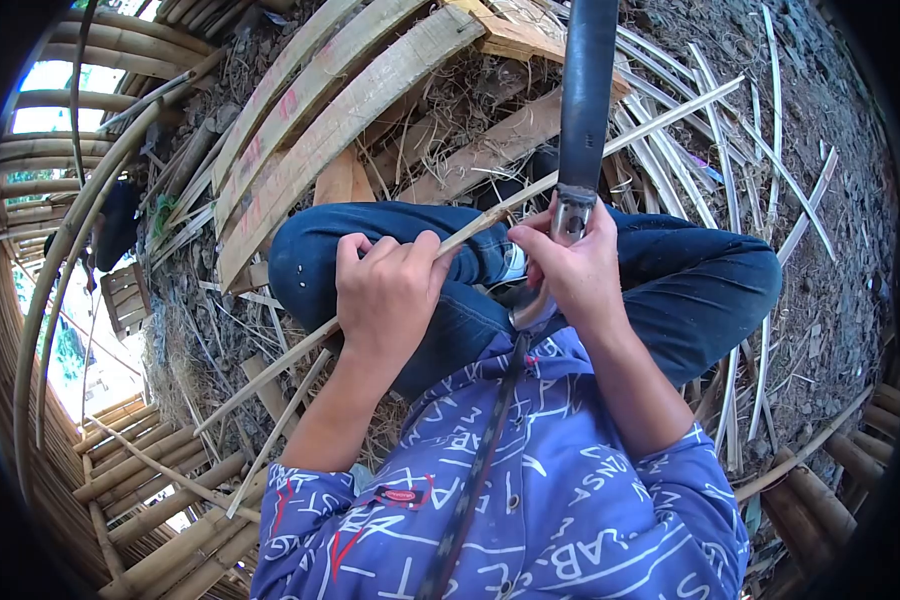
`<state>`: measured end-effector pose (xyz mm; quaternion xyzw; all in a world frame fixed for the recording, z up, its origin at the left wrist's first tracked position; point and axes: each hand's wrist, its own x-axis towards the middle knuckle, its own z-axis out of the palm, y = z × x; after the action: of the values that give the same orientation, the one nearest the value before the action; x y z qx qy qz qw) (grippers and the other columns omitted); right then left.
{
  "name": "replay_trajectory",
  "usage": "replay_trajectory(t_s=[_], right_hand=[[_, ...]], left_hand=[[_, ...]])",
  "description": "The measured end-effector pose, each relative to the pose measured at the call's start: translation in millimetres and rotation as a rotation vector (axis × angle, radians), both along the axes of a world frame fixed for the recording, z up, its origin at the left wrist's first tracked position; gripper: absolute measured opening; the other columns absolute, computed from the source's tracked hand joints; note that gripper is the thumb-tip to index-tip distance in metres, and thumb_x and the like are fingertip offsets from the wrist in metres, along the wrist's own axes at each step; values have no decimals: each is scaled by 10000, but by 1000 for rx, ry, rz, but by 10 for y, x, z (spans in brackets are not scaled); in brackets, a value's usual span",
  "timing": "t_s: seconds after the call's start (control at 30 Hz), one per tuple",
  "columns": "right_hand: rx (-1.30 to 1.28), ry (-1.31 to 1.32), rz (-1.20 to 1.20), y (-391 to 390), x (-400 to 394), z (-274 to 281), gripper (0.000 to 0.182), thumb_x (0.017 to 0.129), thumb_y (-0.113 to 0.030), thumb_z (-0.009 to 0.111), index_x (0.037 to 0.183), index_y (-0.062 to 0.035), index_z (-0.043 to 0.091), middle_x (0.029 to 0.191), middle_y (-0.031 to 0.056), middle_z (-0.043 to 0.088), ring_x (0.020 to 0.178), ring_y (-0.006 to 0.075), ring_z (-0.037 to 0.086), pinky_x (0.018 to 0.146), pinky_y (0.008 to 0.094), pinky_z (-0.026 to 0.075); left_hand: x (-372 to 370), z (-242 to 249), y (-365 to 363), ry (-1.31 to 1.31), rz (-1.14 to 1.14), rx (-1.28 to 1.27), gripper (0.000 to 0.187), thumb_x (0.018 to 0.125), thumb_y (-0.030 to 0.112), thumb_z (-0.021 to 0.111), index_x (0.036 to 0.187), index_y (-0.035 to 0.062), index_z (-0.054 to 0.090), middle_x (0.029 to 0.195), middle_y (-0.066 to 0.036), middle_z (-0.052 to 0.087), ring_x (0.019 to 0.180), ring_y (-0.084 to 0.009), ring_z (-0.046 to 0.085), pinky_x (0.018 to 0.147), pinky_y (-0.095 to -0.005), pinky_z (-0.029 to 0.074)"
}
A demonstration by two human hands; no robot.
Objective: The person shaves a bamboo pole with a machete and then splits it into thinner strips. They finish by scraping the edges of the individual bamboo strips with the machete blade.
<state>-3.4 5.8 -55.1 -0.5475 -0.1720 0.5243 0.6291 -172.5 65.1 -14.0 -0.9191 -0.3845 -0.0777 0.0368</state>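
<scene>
My left hand (385, 295) is closed around a long, thin bamboo strip (475, 228), which runs slantwise from the lower left up past the blade to the upper right. In my right hand (575, 270) is a machete (587, 100), gripped by its handle with the thumb near the metal collar. Its broad dark blade points away from me, and the strip crosses it close to the collar. Both hands are over my crossed legs (690, 290) in dark jeans, a short distance apart.
Curved wooden planks (340, 145) lie ahead on the left. Split bamboo strips (715, 150) are scattered over the littered ground on the right. Bamboo poles (160, 485) form a slatted structure on the left, and more poles (815, 500) stand at the lower right.
</scene>
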Motion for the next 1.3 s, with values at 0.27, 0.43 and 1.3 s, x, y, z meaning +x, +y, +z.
replay_trajectory(t_s=[0.27, 0.43, 1.3], right_hand=[[-86, -62, 76, 12, 104, -50, 357, 750, 3, 688, 1002, 20, 436, 736, 103, 634, 463, 102, 551, 397, 241, 448], [-59, -41, 58, 13, 31, -110, 357, 746, 16, 682, 1007, 25, 438, 741, 109, 641, 471, 102, 554, 403, 240, 445], [-129, -165, 271, -352, 106, -89, 287, 729, -20, 685, 967, -3, 525, 734, 48, 634, 652, 89, 587, 606, 253, 480]], left_hand=[[-8, -17, 5, 13, -9, 6, 244, 826, 264, 695, 703, 98, 567, 529, -45, 511, 547, -223, 523, 671, -364, 355], [-24, -23, 15, 3, -16, -5, 246, 824, 267, 698, 700, 99, 568, 528, -40, 515, 546, -217, 522, 676, -363, 357], [-70, 105, 211, -7, 159, -97, 280, 890, 307, 626, 754, 64, 594, 570, -114, 568, 549, -313, 489, 708, -381, 339]])
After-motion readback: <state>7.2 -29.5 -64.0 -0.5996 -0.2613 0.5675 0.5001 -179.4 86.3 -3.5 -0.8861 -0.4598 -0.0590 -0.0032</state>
